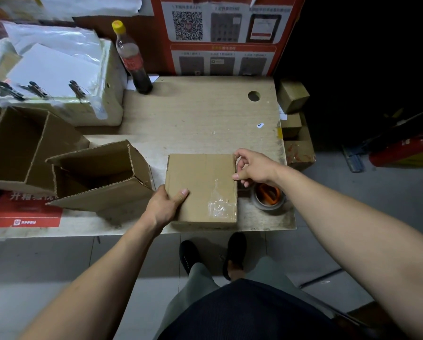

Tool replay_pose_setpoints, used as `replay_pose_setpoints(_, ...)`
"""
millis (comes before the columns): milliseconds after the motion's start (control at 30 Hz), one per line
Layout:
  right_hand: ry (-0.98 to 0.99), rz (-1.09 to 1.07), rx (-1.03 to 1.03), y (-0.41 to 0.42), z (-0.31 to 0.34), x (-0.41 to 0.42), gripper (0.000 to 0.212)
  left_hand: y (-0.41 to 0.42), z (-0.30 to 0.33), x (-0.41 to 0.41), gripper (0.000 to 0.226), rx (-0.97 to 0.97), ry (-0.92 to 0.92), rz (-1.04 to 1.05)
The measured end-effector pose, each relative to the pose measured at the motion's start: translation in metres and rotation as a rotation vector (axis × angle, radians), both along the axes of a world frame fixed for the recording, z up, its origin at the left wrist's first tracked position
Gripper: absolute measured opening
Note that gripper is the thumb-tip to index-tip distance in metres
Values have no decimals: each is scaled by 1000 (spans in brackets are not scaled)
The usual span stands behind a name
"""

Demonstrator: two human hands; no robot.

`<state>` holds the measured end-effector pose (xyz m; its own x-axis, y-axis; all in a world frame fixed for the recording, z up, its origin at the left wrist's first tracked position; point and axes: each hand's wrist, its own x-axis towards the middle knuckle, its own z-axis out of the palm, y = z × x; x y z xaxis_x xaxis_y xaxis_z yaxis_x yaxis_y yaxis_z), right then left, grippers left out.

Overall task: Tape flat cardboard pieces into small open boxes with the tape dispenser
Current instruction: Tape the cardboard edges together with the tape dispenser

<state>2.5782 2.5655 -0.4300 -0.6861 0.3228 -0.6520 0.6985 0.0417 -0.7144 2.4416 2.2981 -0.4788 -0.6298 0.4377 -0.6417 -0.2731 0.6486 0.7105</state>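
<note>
A small brown cardboard box (200,182) sits at the table's near edge, its closed side up, with crinkled clear tape on its near right corner. My left hand (165,204) grips its left edge, thumb on top. My right hand (252,168) has curled fingers at the box's right edge, thumb touching the edge; I cannot tell whether it holds tape. The tape dispenser (269,196), a grey roll with an orange handle, lies on the table just right of the box, partly hidden under my right wrist.
An open cardboard box (100,177) lies on its side left of the small box, with a larger open carton (21,146) behind it. A dark bottle with a yellow cap (132,57) stands at the back. Small boxes (292,96) are stacked beyond the table's right edge.
</note>
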Motion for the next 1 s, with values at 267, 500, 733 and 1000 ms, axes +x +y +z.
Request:
replay_pose_setpoints(267, 131, -158, -13, -8, -17, 7, 29, 4, 1, 2, 61, -2, 15, 16)
replay_pose_setpoints(500, -142, -118, 80, -37, -13, 32, 43, 6, 2, 8, 55, -9, 67, 24)
replay_pose_setpoints(733, -70, -57, 224, -54, -7, 33, 48, 5, 6, 3, 69, -46, 80, -33)
replay_pose_setpoints(1000, -100, 17, 250, -66, -9, 52, 46, 6, 14, 7, 70, -89, 113, -27)
